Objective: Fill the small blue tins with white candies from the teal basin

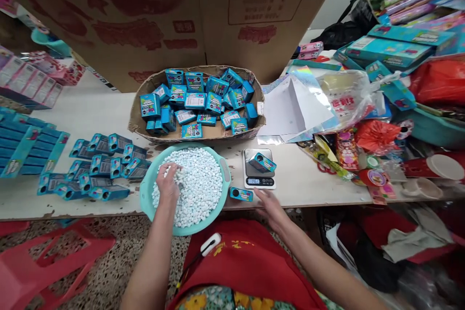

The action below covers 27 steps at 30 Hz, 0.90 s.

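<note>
My left hand [169,185] is over the teal plastic basin [145,189], its fingers curled around some small white candies [199,184]. The same pale candies fill the basin. My right hand [271,209] hangs at the table's front edge with fingers apart and nothing in them, just below the digital kitchen scale [248,174]. On the scale's plate lies a small blue candy box [264,162], tilted on its side. A second blue box [241,194] with a dark round hole lies between the basin and the scale, left of my right hand.
Behind the basin stands a cut-down cardboard tray [160,138] of blue boxes. More blue boxes [100,165] lie in rows at left. A large carton [203,24] rises at the back. Papers [286,111], plastic bags [343,97] and a red cup [417,167] crowd the right.
</note>
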{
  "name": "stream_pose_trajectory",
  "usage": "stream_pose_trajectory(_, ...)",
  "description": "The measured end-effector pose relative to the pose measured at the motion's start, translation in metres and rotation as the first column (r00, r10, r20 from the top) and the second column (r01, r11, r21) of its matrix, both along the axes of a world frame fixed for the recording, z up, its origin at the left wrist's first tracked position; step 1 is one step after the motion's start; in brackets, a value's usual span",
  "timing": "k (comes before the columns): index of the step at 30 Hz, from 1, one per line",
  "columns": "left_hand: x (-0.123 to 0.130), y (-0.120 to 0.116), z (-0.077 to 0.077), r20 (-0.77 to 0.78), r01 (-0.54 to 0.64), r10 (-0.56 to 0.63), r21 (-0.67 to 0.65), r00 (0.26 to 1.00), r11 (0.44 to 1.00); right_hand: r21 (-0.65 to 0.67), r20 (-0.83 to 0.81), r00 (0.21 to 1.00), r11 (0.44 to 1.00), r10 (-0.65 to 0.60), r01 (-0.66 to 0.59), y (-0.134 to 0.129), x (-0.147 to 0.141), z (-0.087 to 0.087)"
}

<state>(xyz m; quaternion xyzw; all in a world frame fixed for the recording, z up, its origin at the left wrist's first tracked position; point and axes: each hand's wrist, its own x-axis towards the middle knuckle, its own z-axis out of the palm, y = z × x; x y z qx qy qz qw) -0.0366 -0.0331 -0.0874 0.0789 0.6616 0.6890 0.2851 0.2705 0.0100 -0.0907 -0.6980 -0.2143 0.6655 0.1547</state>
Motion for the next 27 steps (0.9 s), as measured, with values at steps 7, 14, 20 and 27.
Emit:
stream_pose_trajectory(7, -0.019, 0.004, 0.006, 0.561, -0.189, 0.088, 0.126, 0.823, 0.974, 0.744, 0.457, 0.889, 0.562, -0.033, -0.362, 0.066, 0.012, -0.017)
stream_pose_trajectory(14, -0.006, 0.001, 0.048, 0.684, -0.113, -0.069, 0.217, 0.726, 0.970, 0.867, 0.379, 0.899, 0.256, 0.221, -0.428, 0.064, -0.050, 0.045)
stream_pose_trajectory(20, 0.032, 0.013, 0.102, 0.383, -0.071, -0.116, 0.442, 0.917, 0.894, 0.806, 0.498, 0.636, -0.044, 0.590, -0.590, 0.026, -0.131, 0.072)
stream_pose_trajectory(27, 0.037, 0.017, 0.092, 0.179, -0.121, 0.060, 0.356, 0.982, 0.927, 0.742, 0.582, 0.571, -0.090, 0.580, -0.664, 0.018, -0.152, 0.069)
